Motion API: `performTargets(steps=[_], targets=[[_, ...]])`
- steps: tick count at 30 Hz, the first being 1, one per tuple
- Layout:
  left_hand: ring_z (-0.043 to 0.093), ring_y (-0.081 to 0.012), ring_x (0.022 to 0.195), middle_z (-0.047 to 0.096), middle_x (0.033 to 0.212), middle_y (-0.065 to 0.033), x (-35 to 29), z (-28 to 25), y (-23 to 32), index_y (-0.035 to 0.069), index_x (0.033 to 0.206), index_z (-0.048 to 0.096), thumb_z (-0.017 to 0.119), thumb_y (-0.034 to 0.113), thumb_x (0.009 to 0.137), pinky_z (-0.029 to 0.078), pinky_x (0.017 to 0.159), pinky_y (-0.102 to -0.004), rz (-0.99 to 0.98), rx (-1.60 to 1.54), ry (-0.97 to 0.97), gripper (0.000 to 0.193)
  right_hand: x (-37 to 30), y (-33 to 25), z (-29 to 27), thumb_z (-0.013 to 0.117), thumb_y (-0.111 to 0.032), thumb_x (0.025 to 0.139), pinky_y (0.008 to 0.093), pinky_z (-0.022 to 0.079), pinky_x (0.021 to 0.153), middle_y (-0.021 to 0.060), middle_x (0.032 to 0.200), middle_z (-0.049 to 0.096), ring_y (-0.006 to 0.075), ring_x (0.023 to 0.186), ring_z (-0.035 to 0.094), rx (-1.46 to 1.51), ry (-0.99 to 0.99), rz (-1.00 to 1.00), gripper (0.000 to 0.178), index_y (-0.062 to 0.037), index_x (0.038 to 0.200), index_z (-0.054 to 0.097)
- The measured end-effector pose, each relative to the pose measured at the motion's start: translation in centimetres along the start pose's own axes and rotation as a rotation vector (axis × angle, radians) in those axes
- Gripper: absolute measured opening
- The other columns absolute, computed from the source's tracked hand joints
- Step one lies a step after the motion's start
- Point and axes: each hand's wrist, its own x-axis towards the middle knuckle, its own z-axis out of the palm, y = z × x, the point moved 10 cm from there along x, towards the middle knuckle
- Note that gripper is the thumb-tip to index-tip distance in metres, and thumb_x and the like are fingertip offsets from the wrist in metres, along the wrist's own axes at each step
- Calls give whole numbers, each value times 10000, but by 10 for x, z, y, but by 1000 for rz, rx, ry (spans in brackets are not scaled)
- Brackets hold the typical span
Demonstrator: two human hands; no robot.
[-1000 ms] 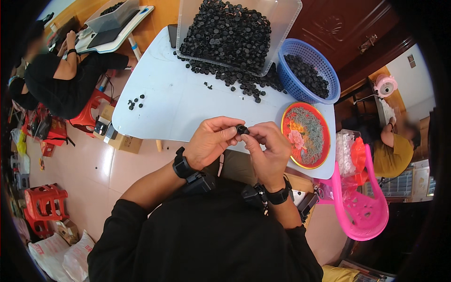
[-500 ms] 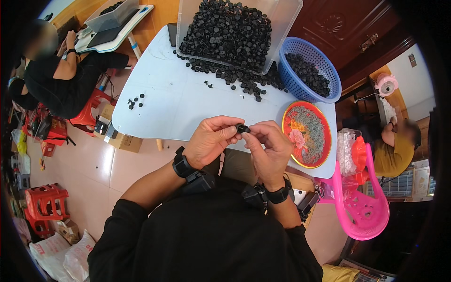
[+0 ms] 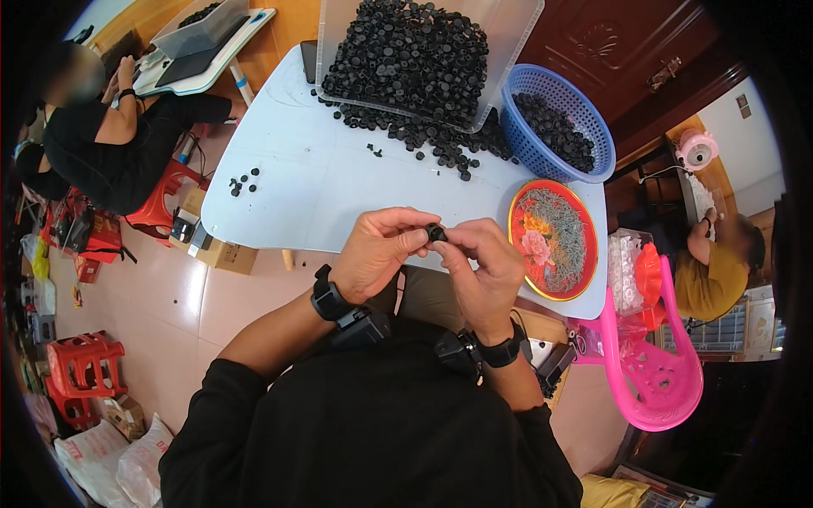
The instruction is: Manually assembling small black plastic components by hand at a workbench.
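Our left fingers [image 3: 410, 243] and right fingers [image 3: 463, 236] together pinch one small black part [image 3: 435, 233], seemingly a round cap. We'd best hold it lightly and squarely, near the table's [image 3: 288, 169] edge, clear of the red flowered tray [image 3: 515, 213] to the fingers' right.

The small round black plastic piece [image 3: 435, 232] is partly hidden by the left hand [image 3: 381, 247] and right hand [image 3: 487, 275], its details too small to tell. The upper edge cuts off the large clear plastic bin [image 3: 513, 42]; the lower edge, the black long-sleeved top [image 3: 364, 440]. Both seated co-workers' heads [image 3: 78, 74] are blurred.
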Motion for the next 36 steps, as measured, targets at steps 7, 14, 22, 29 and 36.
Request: performTargets(steps=[7,14,22,29,36], targets=[[568,-148,849,588,991,-111,-1,7,15,-29,1020,613,580,-40,812,483,708,-250,96,190,-39,211,0,-10,4,659,64,716,221,440,504,97,755,572,133,586,551,-71,-42,-61,119,27,812,601],[561,-138,804,585,964,-105,-3,13,30,-35,971,640,563,-88,795,482,676,-239,150,416,-20,199,0,-1,5,668,52,712,222,431,496,89,740,566,134,580,547,-25,-51,-4,108,21,787,596],[548,-134,768,592,937,-107,-5,10,28,-33,984,641,558,-88,800,465,656,-237,157,390,-6,209,-3,18,11,682,40,704,216,447,534,70,753,569,114,614,549,108,-38,64,124,13,760,575],[533,-126,743,602,936,-115,-7,7,28,-30,995,638,574,-65,803,432,618,-228,182,360,2,205,-5,33,16,698,28,710,201,469,564,31,751,557,68,631,541,292,-25,190,201,1,843,549],[527,-110,712,601,890,-89,-4,4,26,-22,991,645,563,-60,811,435,615,-220,154,338,34,201,-4,43,18,696,14,716,191,454,546,17,712,554,52,627,529,221,-58,289,208,7,882,571]])
